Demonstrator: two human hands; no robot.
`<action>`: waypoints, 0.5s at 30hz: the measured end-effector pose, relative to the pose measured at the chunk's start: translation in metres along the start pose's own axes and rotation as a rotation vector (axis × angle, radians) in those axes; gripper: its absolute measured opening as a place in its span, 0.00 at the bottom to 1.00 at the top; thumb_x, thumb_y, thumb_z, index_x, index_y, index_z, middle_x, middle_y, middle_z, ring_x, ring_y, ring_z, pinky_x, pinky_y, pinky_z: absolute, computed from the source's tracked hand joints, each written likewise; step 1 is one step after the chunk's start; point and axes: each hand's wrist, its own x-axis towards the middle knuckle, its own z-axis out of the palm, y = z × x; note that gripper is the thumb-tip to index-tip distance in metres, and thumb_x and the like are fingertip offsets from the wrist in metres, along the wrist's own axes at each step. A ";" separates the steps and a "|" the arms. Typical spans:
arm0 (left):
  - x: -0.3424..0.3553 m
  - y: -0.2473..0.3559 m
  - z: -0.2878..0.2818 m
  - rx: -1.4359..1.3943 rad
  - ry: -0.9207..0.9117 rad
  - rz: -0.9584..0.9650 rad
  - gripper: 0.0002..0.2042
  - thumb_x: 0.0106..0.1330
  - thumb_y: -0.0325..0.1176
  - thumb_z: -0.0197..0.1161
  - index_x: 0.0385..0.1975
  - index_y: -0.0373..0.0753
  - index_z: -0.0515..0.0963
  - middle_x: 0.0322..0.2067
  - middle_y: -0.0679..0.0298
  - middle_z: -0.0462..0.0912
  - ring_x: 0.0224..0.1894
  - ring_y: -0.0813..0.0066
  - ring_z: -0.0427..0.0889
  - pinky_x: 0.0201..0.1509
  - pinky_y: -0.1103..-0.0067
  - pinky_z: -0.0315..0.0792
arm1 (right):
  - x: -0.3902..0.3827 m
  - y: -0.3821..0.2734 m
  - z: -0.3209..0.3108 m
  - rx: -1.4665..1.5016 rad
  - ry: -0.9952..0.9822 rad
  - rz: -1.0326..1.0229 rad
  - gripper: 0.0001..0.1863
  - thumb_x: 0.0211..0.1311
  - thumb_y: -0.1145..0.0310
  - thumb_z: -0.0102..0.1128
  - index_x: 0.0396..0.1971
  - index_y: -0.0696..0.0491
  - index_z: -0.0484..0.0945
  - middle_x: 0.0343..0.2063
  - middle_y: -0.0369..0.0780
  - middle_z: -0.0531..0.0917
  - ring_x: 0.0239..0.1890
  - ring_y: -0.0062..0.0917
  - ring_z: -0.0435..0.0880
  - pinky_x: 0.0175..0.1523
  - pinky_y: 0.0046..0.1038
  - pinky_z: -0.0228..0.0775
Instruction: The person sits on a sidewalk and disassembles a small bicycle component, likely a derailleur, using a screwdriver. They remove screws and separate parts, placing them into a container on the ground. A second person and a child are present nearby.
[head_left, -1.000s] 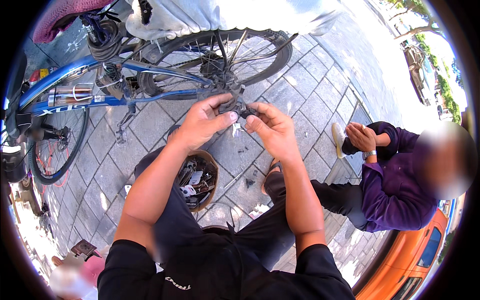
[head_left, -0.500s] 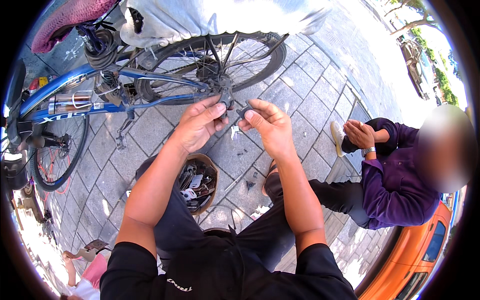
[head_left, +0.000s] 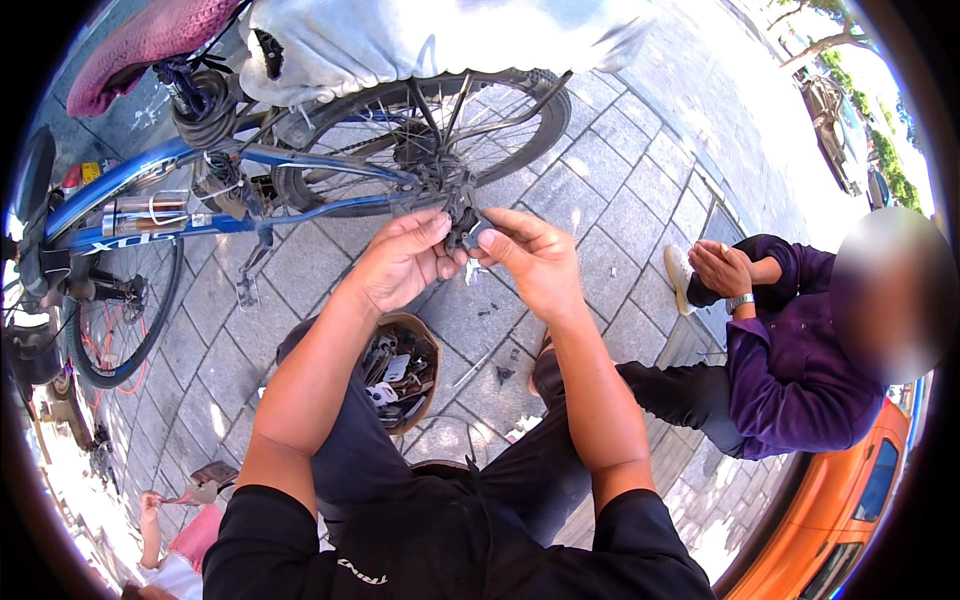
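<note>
My left hand [head_left: 400,262] pinches a dark metal bracket-like part [head_left: 461,208] between thumb and fingers. In my right hand [head_left: 540,268] a small, flat dark piece [head_left: 476,237] is gripped between thumb and forefinger. The two parts meet or overlap between my fingertips; whether they are joined cannot be told. Just beyond lies the rear wheel [head_left: 545,130] of a blue bicycle [head_left: 150,165], its hub close to the left-hand part. Whether that part is fixed to the bicycle is hidden.
Between my knees stands an open box [head_left: 436,365] of mixed metal parts. Small dark bits [head_left: 504,375] lie on the paving [head_left: 600,270]. A person in purple [head_left: 785,340] sits at right, hands clasped. A pale cover [head_left: 400,40] drapes over the wheel; an orange car [head_left: 830,510] stands lower right.
My right hand has brought its small dark piece leftward against the left-hand part; the gap between them has closed. The left hand has moved slightly.
</note>
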 end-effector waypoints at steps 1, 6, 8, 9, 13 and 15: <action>0.000 0.001 0.004 -0.011 -0.003 -0.003 0.17 0.78 0.38 0.62 0.59 0.34 0.77 0.46 0.65 0.85 0.42 0.78 0.82 0.40 0.81 0.73 | 0.000 0.000 0.001 -0.003 0.007 0.001 0.18 0.69 0.78 0.69 0.56 0.65 0.80 0.39 0.43 0.89 0.38 0.24 0.87 0.43 0.25 0.81; 0.001 0.002 0.014 -0.007 0.046 -0.004 0.16 0.79 0.38 0.61 0.59 0.37 0.77 0.46 0.65 0.86 0.42 0.78 0.84 0.40 0.80 0.74 | 0.001 -0.001 0.007 0.070 0.048 -0.044 0.17 0.69 0.79 0.69 0.54 0.65 0.78 0.36 0.43 0.88 0.38 0.24 0.87 0.43 0.26 0.81; 0.002 0.001 0.014 -0.010 0.056 -0.008 0.17 0.78 0.38 0.61 0.60 0.37 0.77 0.47 0.64 0.86 0.42 0.78 0.85 0.40 0.80 0.74 | 0.003 -0.002 0.008 0.050 0.068 -0.028 0.16 0.69 0.79 0.69 0.53 0.66 0.77 0.36 0.43 0.87 0.37 0.24 0.88 0.43 0.26 0.82; 0.003 0.001 0.013 0.000 0.069 -0.009 0.17 0.78 0.38 0.62 0.61 0.37 0.76 0.47 0.64 0.86 0.42 0.77 0.85 0.40 0.80 0.75 | 0.005 -0.002 0.008 0.048 0.071 -0.026 0.16 0.68 0.79 0.69 0.53 0.66 0.78 0.36 0.43 0.88 0.37 0.25 0.88 0.43 0.27 0.82; 0.004 -0.002 0.011 0.028 0.073 0.000 0.20 0.78 0.37 0.63 0.64 0.36 0.74 0.49 0.63 0.86 0.45 0.75 0.87 0.40 0.80 0.77 | 0.006 -0.002 0.007 0.039 0.082 -0.030 0.14 0.68 0.79 0.69 0.50 0.66 0.79 0.36 0.45 0.88 0.35 0.26 0.88 0.42 0.27 0.83; 0.004 -0.003 0.009 0.031 0.070 0.001 0.20 0.77 0.37 0.64 0.64 0.35 0.74 0.49 0.63 0.86 0.45 0.74 0.87 0.39 0.81 0.78 | 0.006 -0.002 0.007 0.044 0.082 -0.035 0.14 0.67 0.79 0.70 0.49 0.66 0.80 0.36 0.45 0.88 0.35 0.26 0.88 0.42 0.27 0.83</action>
